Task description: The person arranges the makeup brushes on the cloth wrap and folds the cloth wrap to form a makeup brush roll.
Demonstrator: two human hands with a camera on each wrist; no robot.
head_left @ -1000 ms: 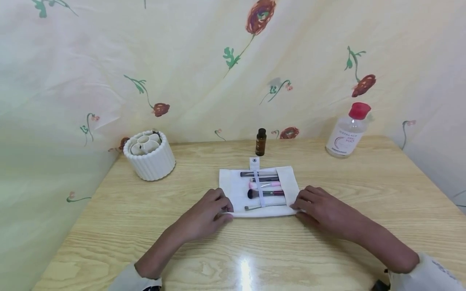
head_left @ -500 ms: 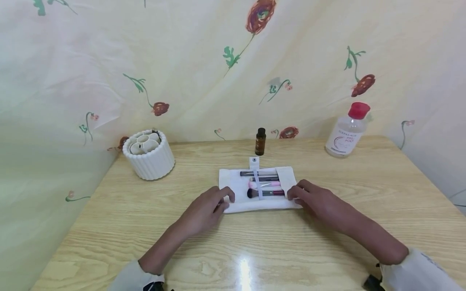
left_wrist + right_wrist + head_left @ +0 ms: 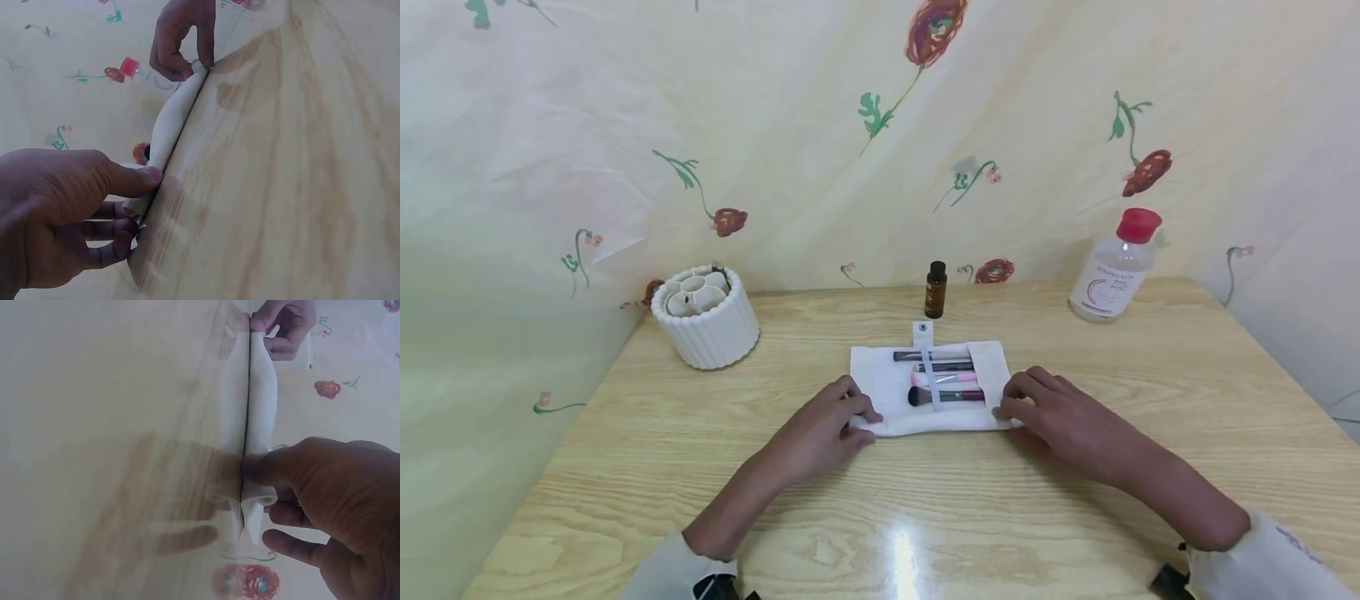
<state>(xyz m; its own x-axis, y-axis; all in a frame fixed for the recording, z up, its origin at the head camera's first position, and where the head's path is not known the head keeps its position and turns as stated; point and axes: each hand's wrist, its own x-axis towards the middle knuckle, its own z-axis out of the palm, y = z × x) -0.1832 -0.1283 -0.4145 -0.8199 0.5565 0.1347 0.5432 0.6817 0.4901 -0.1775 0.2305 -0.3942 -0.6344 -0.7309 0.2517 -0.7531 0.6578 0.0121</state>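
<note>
A white cloth makeup brush roll (image 3: pixel 874 371) lies on the table, its near edge turned up into a thick fold. Several makeup brushes (image 3: pixel 951 396) lie crosswise in it, under a pale strap and with handle ends in the right-hand pocket. My left hand (image 3: pixel 820 433) pinches the fold's left end between thumb and fingers. At the other end my right hand (image 3: pixel 1063 425) grips the fold, thumb on the near side. In the left wrist view the folded cloth (image 3: pixel 169 122) runs between both hands. A snap tab (image 3: pixel 922 335) sticks out from the far edge.
Behind the roll stands a small dark brown bottle (image 3: pixel 936 292). A clear bottle with a red cap (image 3: pixel 1112 271) is at the back right. At the back left sits a ribbed white round holder (image 3: pixel 711 333). A flowered cloth (image 3: pixel 805 125) hangs behind the wooden table (image 3: pixel 820 533).
The near edge has been rolled away from me, covering the nearest thin brush. Both hands loosened and shifted slightly, then took hold of the fold again.
</note>
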